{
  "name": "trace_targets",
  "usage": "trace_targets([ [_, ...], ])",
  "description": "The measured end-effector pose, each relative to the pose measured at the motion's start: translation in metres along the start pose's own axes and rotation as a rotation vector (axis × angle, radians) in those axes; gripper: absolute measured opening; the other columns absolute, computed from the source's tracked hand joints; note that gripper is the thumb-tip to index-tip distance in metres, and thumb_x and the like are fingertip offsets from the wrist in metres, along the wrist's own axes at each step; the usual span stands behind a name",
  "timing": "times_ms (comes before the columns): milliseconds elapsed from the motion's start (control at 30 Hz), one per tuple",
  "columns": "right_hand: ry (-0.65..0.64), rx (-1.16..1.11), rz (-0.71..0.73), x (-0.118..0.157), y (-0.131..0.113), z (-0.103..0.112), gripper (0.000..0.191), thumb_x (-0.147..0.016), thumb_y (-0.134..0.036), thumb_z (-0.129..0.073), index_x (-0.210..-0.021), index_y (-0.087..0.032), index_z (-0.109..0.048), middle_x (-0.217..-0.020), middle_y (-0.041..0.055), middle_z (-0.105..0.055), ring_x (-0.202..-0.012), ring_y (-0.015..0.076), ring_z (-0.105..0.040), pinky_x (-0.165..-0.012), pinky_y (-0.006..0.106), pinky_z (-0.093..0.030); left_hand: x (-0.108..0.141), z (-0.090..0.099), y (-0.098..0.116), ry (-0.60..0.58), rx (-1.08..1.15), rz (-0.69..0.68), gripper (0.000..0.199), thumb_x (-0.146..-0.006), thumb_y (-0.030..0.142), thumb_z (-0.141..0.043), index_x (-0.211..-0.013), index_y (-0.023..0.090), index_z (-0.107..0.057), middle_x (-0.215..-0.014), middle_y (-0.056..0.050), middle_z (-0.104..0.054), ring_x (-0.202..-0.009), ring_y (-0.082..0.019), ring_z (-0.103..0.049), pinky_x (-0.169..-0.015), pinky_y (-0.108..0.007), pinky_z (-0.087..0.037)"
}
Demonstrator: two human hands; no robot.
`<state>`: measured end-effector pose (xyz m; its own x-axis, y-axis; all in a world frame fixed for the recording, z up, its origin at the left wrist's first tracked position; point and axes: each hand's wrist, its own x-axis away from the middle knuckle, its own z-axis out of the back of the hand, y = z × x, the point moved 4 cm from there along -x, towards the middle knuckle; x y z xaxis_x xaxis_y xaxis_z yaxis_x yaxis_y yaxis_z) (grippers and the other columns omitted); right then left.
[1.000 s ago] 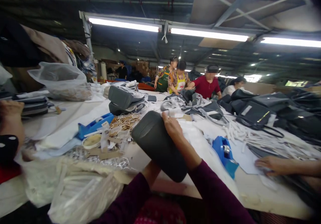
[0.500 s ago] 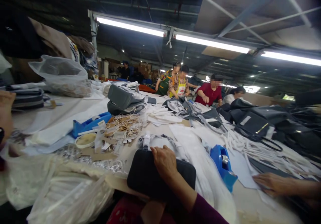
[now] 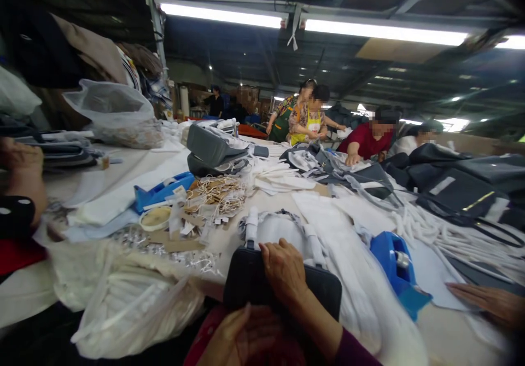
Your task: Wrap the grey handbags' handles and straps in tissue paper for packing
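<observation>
A dark grey bag (image 3: 241, 278) stands tilted at the table's front edge, its handle and white-wrapped strap parts lying behind it. My right hand (image 3: 285, 270), below a purple sleeve, grips its top edge with the fingers curled over. Low in the middle, my left hand (image 3: 250, 336) is in front of the bag's lower part, palm showing, thumb apart from the fingers. Nothing is visible in it; whether it touches the bag is unclear.
Blue tape dispensers (image 3: 391, 262) (image 3: 164, 191) flank the bag. Stringed tags (image 3: 215, 196), a tape roll (image 3: 155, 218) and plastic bags (image 3: 135, 300) lie left. Other people's hands are at far left (image 3: 24, 163) and right (image 3: 488, 300). Grey bags (image 3: 459, 185) are piled behind.
My left hand has risen further into view in front of the bag. My right hand keeps its hold on the top edge. The whole view has shifted, moving the table items rightward.
</observation>
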<state>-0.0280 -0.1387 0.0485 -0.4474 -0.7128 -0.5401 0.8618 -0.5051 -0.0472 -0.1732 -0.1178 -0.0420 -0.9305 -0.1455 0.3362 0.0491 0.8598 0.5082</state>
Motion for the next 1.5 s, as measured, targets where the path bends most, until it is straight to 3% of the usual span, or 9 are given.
trace_targets([
  [200, -0.040, 0.012, -0.014, -0.020, 0.011, -0.004, 0.041, -0.101, -0.031, -0.035, -0.072, -0.020, -0.061, -0.069, 0.0047, -0.065, -0.076, 0.0199, -0.052, -0.070, 0.032, -0.028, -0.031, -0.010, 0.027, -0.049, -0.347, -0.103, 0.047, -0.080, 0.047, -0.068, -0.107, 0.009, -0.063, -0.104, -0.017, -0.068, -0.092, -0.027, -0.067, -0.078, -0.035, -0.054],
  [367, -0.151, -0.301, -0.036, -0.018, 0.020, 0.009, 0.040, -0.101, -0.032, -0.033, -0.082, -0.019, -0.066, -0.076, 0.0044, -0.065, -0.080, 0.0195, -0.052, -0.075, 0.031, -0.034, -0.022, -0.005, 0.087, 0.139, -0.685, -0.381, 0.042, -0.080, 0.051, -0.062, -0.095, 0.012, -0.064, -0.072, -0.005, -0.065, -0.054, -0.015, -0.061, -0.047, -0.023, -0.044],
  [500, -0.204, -0.732, -0.259, -0.029, 0.043, 0.011, 0.035, -0.095, -0.039, -0.043, -0.081, -0.018, -0.067, -0.079, 0.0044, -0.067, -0.078, 0.0185, -0.057, -0.074, 0.030, -0.041, -0.026, -0.001, 0.151, 0.329, -0.819, -0.679, 0.032, -0.080, 0.042, -0.061, -0.096, 0.014, -0.063, -0.078, -0.004, -0.063, -0.065, -0.014, -0.059, -0.053, -0.021, -0.044],
  [633, -0.224, -1.000, -0.452, -0.046, 0.062, -0.007, 0.029, -0.084, -0.037, -0.051, -0.088, -0.016, -0.070, -0.087, 0.0066, -0.070, -0.079, 0.0191, -0.064, -0.074, 0.030, -0.048, -0.063, 0.003, 0.184, 0.370, -0.926, -0.713, 0.041, -0.070, 0.039, -0.065, -0.103, 0.014, -0.062, -0.099, -0.008, -0.061, -0.088, -0.020, -0.058, -0.068, -0.027, -0.050],
  [733, -0.269, -1.014, -0.491, -0.053, 0.067, -0.022, 0.028, -0.078, -0.030, -0.051, -0.088, -0.014, -0.071, -0.086, 0.0082, -0.070, -0.080, 0.0201, -0.065, -0.075, 0.031, -0.049, -0.091, 0.004, 0.192, 0.350, -0.950, -0.640, 0.048, -0.064, 0.038, -0.065, -0.106, 0.014, -0.061, -0.108, -0.010, -0.057, -0.092, -0.021, -0.056, -0.074, -0.031, -0.050],
  [867, -0.511, -1.045, -0.530, -0.054, 0.059, -0.033, 0.028, -0.069, -0.022, -0.054, -0.088, -0.013, -0.073, -0.089, 0.0085, -0.071, -0.084, 0.0205, -0.064, -0.074, 0.031, -0.049, -0.113, 0.001, 0.191, 0.254, -0.905, -0.493, 0.053, -0.062, 0.033, -0.066, -0.111, 0.014, -0.058, -0.117, -0.014, -0.053, -0.096, -0.023, -0.056, -0.079, -0.033, -0.048],
  [1067, -0.839, -1.039, -0.256, -0.056, 0.038, -0.008, 0.025, -0.072, -0.030, -0.061, -0.086, -0.016, -0.075, -0.085, 0.0028, -0.071, -0.082, 0.0200, -0.062, -0.075, 0.029, -0.047, -0.122, -0.010, 0.189, 0.149, -0.959, -0.432, 0.057, -0.052, 0.016, -0.065, -0.109, 0.015, -0.058, -0.097, -0.006, -0.061, -0.078, -0.017, -0.058, -0.078, -0.030, -0.043],
  [1233, -0.847, -1.028, -0.097, -0.060, 0.035, 0.009, 0.027, -0.077, -0.039, -0.063, -0.084, -0.016, -0.075, -0.087, 0.0028, -0.070, -0.085, 0.0195, -0.061, -0.078, 0.027, -0.046, -0.130, -0.012, 0.184, 0.146, -0.993, -0.425, 0.040, -0.050, 0.022, -0.071, -0.087, 0.016, -0.056, -0.059, 0.005, -0.053, -0.058, -0.013, -0.050, -0.061, -0.024, -0.035],
  [1500, -0.715, -1.121, -0.013, -0.059, 0.032, 0.003, 0.023, -0.080, -0.036, -0.059, -0.076, -0.018, -0.073, -0.076, -0.0003, -0.068, -0.070, 0.0163, -0.059, -0.067, 0.025, -0.047, -0.124, -0.026, 0.178, 0.119, -0.857, -0.511, 0.040, -0.053, 0.033, -0.078, -0.076, 0.017, -0.050, -0.062, 0.006, -0.052, -0.051, -0.009, -0.047, -0.052, -0.021, -0.034],
])
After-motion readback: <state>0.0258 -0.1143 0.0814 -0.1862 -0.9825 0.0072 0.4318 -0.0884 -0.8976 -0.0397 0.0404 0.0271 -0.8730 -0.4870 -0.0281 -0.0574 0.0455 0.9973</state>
